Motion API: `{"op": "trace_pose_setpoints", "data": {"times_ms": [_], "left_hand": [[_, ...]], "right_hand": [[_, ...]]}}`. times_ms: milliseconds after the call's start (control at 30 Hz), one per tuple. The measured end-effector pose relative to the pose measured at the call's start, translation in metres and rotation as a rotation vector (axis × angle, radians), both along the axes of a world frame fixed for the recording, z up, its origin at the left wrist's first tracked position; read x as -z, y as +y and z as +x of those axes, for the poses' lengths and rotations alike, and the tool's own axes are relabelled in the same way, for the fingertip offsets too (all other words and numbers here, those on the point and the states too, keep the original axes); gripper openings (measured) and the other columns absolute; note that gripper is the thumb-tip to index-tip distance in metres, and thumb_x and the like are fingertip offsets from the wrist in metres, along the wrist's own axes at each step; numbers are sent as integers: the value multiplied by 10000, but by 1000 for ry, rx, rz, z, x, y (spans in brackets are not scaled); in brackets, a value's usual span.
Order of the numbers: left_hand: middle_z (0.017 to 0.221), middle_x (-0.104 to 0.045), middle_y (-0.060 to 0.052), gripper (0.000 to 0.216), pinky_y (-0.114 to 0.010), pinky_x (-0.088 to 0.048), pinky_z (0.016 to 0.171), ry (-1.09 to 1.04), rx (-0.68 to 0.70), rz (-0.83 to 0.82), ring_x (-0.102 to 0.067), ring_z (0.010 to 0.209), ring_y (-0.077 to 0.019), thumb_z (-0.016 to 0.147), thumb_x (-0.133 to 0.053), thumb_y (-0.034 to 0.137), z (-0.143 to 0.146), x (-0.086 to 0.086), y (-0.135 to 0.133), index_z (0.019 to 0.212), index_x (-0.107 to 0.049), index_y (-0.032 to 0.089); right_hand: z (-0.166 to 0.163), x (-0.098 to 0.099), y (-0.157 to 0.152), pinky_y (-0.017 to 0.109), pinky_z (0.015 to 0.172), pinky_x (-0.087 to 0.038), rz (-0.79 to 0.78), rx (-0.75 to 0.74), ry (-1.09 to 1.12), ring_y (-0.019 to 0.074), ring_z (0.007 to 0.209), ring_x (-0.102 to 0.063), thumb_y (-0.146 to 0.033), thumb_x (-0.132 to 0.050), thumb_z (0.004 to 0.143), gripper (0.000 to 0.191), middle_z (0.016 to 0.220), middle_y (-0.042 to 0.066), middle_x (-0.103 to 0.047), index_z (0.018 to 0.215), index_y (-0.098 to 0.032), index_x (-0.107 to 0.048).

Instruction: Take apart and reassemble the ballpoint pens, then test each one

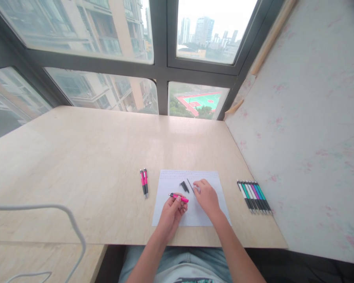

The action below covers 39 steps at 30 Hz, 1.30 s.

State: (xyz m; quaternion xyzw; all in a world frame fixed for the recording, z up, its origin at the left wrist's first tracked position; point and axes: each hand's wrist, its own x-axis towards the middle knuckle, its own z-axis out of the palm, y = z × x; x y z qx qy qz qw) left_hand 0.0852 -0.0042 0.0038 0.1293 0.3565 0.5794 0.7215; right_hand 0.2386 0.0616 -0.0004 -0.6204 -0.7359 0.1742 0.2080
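My left hand (172, 212) pinches a pink pen barrel (179, 197) with a dark clip end, tilted above a sheet of paper (165, 214). My right hand (207, 196) is curled at the paper's right half, with its thumb and fingertips at a thin dark pen refill (190, 184); the exact contact is hard to make out. Between the hands and slightly beyond them, small black pen parts (184, 186) lie on the paper. Rows of handwriting run along the sheet's far edge.
Two pink and black pens (144, 183) lie left of the paper. At the right, a row of several coloured pens (254, 197) lies near the patterned wall (312, 137). A white cable (73, 224) loops over the near left. Windows border the far side of the table (106, 157).
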Motion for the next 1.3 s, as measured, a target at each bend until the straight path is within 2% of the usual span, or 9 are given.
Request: {"op": "trace_pose_setpoints", "data": {"times_ms": [267,467,600,767,867,967,1067,1133,1300], "left_hand": [[795,-634,-36,224,-223,-458,647,3,-2,-8,-568,665,-102,792,-745,306,0,2,0,891,-632,140],[799,-635,-35,211,-226,-458,660,-3,7,5,-570,672,-101,808,-730,305,-1,4,0,905,-635,143],[794,-635,-35,213,-227,-456,659,-7,11,7,-570,671,-102,805,-732,306,-1,4,0,907,-635,145],[785,-637,-38,228,-225,-454,660,-9,7,5,-574,674,-104,795,-742,310,-1,4,-1,909,-638,141],[782,-637,-37,221,-225,-456,664,-11,4,3,-575,672,-103,800,-737,308,-1,4,-1,905,-637,142],[785,-640,-38,207,-226,-458,670,-16,5,2,-578,673,-103,811,-727,300,0,3,-1,909,-634,142],[788,-639,-36,194,-227,-461,671,-18,3,4,-578,673,-103,820,-717,291,0,2,-1,915,-635,143],[793,-639,-36,183,-227,-463,669,-19,1,11,-577,677,-103,826,-710,284,0,1,-1,918,-638,143],[830,-652,-48,164,-231,-469,680,-34,-13,28,-581,693,-105,825,-711,273,-1,0,-1,893,-645,139]], "right_hand": [[-1,1,2,254,703,-426,20,-13,-47,182,864,-621,-153,-510,892,186,933,45,-648,876,-217,-683],[0,1,1,257,731,-437,15,-49,-7,186,893,-626,-121,-509,866,270,1006,60,-644,1057,-219,-673],[-2,3,2,255,711,-431,22,-57,-6,185,875,-621,-165,-514,888,196,959,51,-643,942,-229,-692],[-3,3,4,281,697,-427,27,-25,-4,196,825,-609,-165,-481,894,202,894,64,-645,831,-200,-669],[-1,-2,3,300,702,-443,-24,-3,157,196,774,-609,-190,-496,875,171,830,57,-654,796,-192,-647],[1,-9,-4,297,678,-471,-165,30,490,187,727,-625,-267,-558,848,112,776,33,-670,809,-195,-635],[0,-16,-17,286,626,-486,-302,76,766,187,707,-639,-350,-611,824,181,771,35,-684,884,-185,-653],[-2,-19,-27,278,602,-484,-346,84,839,177,671,-627,-383,-622,823,221,726,32,-675,882,-176,-669],[-6,-21,-43,269,575,-477,-340,81,842,162,613,-599,-410,-645,819,248,659,24,-655,850,-170,-697]]}}
